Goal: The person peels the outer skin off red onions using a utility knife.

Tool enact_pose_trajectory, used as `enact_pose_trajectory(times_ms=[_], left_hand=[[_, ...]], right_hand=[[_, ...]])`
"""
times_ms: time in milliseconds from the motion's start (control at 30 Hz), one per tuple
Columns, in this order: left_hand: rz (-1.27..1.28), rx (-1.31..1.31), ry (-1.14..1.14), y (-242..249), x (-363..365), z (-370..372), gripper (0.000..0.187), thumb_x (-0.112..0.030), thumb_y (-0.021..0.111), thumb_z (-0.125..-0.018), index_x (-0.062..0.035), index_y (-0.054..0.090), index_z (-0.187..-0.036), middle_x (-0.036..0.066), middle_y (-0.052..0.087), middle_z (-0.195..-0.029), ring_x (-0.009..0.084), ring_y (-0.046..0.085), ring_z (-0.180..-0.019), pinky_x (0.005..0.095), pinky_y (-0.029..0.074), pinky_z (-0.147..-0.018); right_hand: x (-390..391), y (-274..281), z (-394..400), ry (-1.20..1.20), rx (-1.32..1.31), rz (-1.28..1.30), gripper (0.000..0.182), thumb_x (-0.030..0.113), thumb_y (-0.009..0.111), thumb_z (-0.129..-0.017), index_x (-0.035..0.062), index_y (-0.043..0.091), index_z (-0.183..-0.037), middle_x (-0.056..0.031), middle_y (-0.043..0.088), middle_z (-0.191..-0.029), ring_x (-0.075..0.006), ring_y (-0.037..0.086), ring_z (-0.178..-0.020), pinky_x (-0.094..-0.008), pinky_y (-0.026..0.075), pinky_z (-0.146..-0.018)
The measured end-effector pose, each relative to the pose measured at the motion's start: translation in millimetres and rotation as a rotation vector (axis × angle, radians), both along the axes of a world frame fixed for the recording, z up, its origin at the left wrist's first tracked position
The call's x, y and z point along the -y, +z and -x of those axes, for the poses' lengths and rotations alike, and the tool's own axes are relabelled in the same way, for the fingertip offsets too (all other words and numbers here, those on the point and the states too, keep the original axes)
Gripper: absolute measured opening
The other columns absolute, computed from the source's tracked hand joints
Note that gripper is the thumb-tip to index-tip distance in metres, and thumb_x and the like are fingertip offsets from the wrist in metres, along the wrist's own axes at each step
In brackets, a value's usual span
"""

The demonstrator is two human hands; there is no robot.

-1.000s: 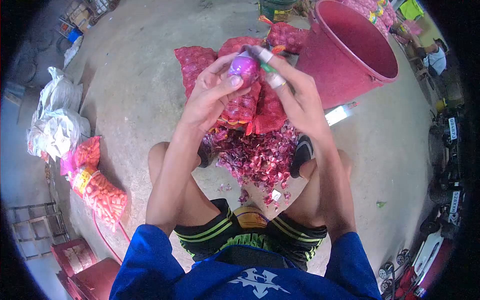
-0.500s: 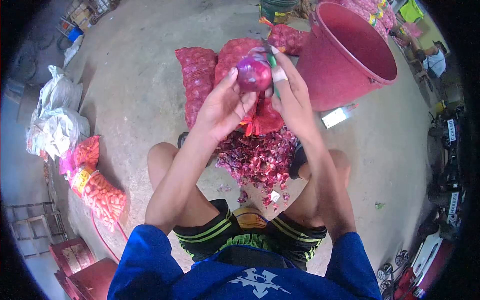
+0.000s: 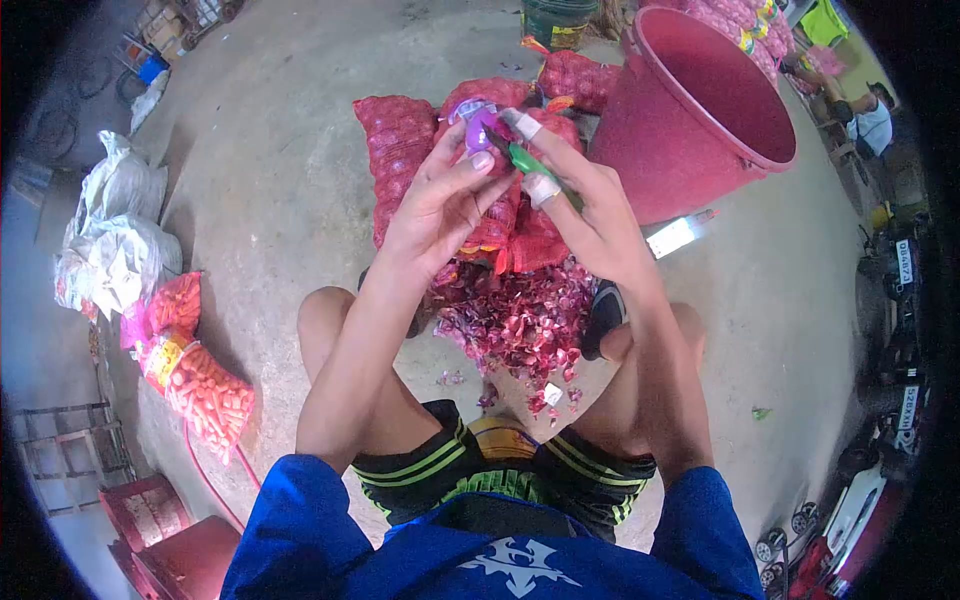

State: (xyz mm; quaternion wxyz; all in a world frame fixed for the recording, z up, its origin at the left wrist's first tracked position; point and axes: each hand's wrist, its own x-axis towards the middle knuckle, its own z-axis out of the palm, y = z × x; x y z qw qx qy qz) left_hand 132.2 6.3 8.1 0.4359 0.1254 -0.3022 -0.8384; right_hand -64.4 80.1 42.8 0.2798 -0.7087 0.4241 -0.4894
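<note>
I see the left hand (image 3: 438,205) pinching a purple onion (image 3: 481,130) between thumb and fingers; onion sits at its fingertips, just left of the right hand (image 3: 598,205), which grips a green-handled tool (image 3: 530,163); red mesh sacks (image 3: 395,165) below; nearby, heaped onion skins (image 3: 530,320) on the floor (image 3: 270,160).

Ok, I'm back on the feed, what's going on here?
A person's left hand holds a round, glossy purple onion; the right hand grips a slim green-handled tool close beside it. Red mesh sacks lie just beyond, next to a large red plastic tub. Loose reddish-purple skins are heaped on the grey floor.
</note>
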Motion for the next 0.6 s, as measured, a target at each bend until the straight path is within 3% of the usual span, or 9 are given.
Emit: enact_pose_trajectory(times_ms=[67, 133, 200, 300, 333, 367, 400, 533, 600], left_hand=[[-0.025, -0.025, -0.028, -2.3, 0.7, -2.0, 0.058, 0.0, 0.069, -0.099, -0.0088, 0.046, -0.151, 0.006, 0.062, -0.136, 0.0211, 0.064, -0.126, 0.0441, 0.052, -0.118], [-0.052, -0.049, -0.056, -2.1, -0.7, -2.2, 0.058, 0.001, 0.069, -0.099, -0.0084, 0.046, -0.152, 0.006, 0.063, -0.136, 0.0214, 0.065, -0.126, 0.0439, 0.051, -0.118], [0.002, -0.063, -0.079, 1.7, -3.0, -0.8, 0.059, 0.002, 0.068, -0.099, -0.0076, 0.046, -0.152, 0.008, 0.063, -0.137, 0.0231, 0.064, -0.13, 0.0444, 0.051, -0.119], [0.103, -0.081, -0.088, 9.8, -8.4, -1.1, 0.059, 0.002, 0.068, -0.099, -0.0074, 0.045, -0.153, 0.01, 0.063, -0.139, 0.025, 0.062, -0.133, 0.0447, 0.049, -0.12], [0.104, -0.083, -0.088, 10.4, -8.3, -0.1, 0.059, 0.002, 0.068, -0.099, -0.0074, 0.045, -0.153, 0.01, 0.063, -0.139, 0.025, 0.062, -0.133, 0.0447, 0.049, -0.12], [0.099, -0.071, -0.081, 10.9, -7.9, 0.2, 0.06, 0.003, 0.068, -0.098, -0.0077, 0.045, -0.153, 0.01, 0.063, -0.14, 0.0252, 0.062, -0.133, 0.045, 0.049, -0.12], [0.095, -0.058, -0.073, 11.2, -6.9, -0.7, 0.061, 0.003, 0.068, -0.098, -0.0081, 0.044, -0.154, 0.01, 0.062, -0.14, 0.0254, 0.062, -0.133, 0.0453, 0.049, -0.12], [0.06, -0.029, -0.046, 2.1, -3.1, -5.7, 0.07, -0.002, 0.071, -0.096, -0.0059, 0.039, -0.159, 0.012, 0.058, -0.15, 0.0316, 0.057, -0.139, 0.0497, 0.041, -0.126], [0.034, -0.077, -0.072, 3.0, -4.3, -5.9, 0.062, 0.001, 0.068, -0.099, -0.0088, 0.044, -0.155, 0.009, 0.063, -0.138, 0.0238, 0.064, -0.129, 0.0454, 0.053, -0.117]], right_hand=[[7.1, -5.7, 2.1, 0.0, -0.022, 0.052, 0.049, 0.006, 0.057, -0.103, 0.0015, 0.054, -0.152, -0.0224, 0.071, -0.134, -0.0319, 0.073, -0.117, -0.0368, 0.053, -0.102], [13.3, -9.8, 4.3, -0.117, -0.16, 0.277, 0.045, 0.005, 0.058, -0.103, 0.0009, 0.059, -0.148, -0.0224, 0.071, -0.134, -0.0349, 0.073, -0.118, -0.0382, 0.053, -0.102], [12.4, -6.4, 5.5, -0.178, -0.1, 0.183, 0.044, 0.005, 0.057, -0.104, 0.0013, 0.06, -0.147, -0.0222, 0.071, -0.135, -0.0341, 0.073, -0.119, -0.0385, 0.053, -0.102], [16.5, -11.5, 15.4, -0.276, 0.009, 0.136, 0.044, 0.008, 0.056, -0.105, 0.0028, 0.059, -0.149, -0.0164, 0.077, -0.122, -0.0248, 0.074, -0.105, -0.0361, 0.055, -0.095], [14.1, -8.1, 18.5, -0.276, 0.066, 0.021, 0.045, 0.009, 0.056, -0.106, 0.0035, 0.058, -0.15, -0.0123, 0.074, -0.112, -0.0197, 0.069, -0.096, -0.0344, 0.054, -0.09], [12.6, -5.1, 18.9, -0.272, 0.126, -0.096, 0.046, 0.01, 0.056, -0.106, 0.0041, 0.058, -0.151, -0.0082, 0.072, -0.102, -0.0147, 0.064, -0.087, -0.0327, 0.053, -0.085], [9.2, -2.0, 17.2, -0.214, 0.164, -0.124, 0.048, 0.011, 0.056, -0.106, 0.0046, 0.056, -0.153, -0.0033, 0.062, -0.091, -0.0117, 0.051, -0.079, -0.0304, 0.049, -0.078], [-3.6, 5.7, 16.9, 0.009, 0.169, -0.089, 0.049, 0.01, 0.057, -0.105, 0.0034, 0.056, -0.153, -0.0058, 0.063, -0.091, -0.013, 0.053, -0.078, -0.0309, 0.05, -0.078], [-5.1, 7.9, 15.0, 0.06, 0.061, -0.166, 0.05, 0.009, 0.058, -0.104, 0.0013, 0.055, -0.153, -0.0103, 0.071, -0.099, -0.0156, 0.061, -0.083, -0.0334, 0.052, -0.084]])
